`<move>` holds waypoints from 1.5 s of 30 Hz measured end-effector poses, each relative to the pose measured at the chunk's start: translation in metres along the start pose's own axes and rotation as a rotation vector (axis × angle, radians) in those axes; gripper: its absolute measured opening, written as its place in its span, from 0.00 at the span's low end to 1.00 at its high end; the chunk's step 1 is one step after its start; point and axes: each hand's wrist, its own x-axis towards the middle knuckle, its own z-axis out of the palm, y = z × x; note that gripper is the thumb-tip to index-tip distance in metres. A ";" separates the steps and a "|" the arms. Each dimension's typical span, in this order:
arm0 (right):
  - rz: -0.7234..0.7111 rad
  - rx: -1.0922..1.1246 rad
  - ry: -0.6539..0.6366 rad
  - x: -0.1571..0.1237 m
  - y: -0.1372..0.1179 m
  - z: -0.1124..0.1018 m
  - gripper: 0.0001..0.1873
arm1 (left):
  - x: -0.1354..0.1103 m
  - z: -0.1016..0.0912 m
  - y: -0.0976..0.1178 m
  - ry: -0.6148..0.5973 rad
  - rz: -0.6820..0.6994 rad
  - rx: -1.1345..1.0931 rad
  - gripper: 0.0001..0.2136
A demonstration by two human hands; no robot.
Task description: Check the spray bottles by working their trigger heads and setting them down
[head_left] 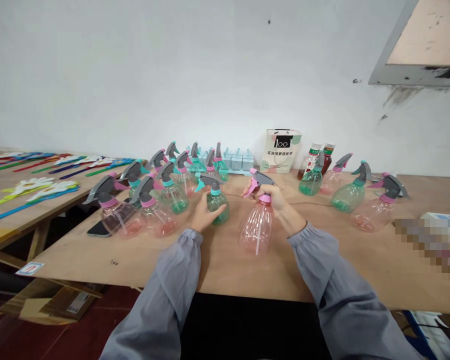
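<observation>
My left hand (205,213) is wrapped round the body of a green spray bottle (218,201) with a grey head and a turquoise trigger. In my right hand (276,198) is a clear pink spray bottle (255,232), gripped at its grey and pink spray head. A dip tube shows inside this bottle, which leans slightly. Left of my left hand stand several more pink and green spray bottles, among them a pink spray bottle (157,220) and a green spray bottle (175,196). Further right are another green spray bottle (348,196) and a pink spray bottle (373,214).
A paper bag (281,162) and two drink bottles (310,159) stand near the wall. Light blue small containers (237,161) sit in rows at the back. A phone (99,229) lies at the left. Flower-shaped items (56,190) cover the side table.
</observation>
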 end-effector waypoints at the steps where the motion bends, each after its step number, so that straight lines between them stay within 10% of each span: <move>1: -0.022 -0.009 -0.038 0.000 -0.001 0.002 0.12 | 0.000 0.000 0.001 -0.005 -0.004 -0.003 0.30; 10: -0.037 0.078 0.132 0.000 0.004 0.002 0.07 | -0.001 -0.004 0.007 -0.042 0.009 -0.028 0.30; 45: -0.138 -0.038 0.019 0.000 -0.004 0.006 0.13 | -0.002 -0.006 0.013 -0.073 -0.025 -0.029 0.32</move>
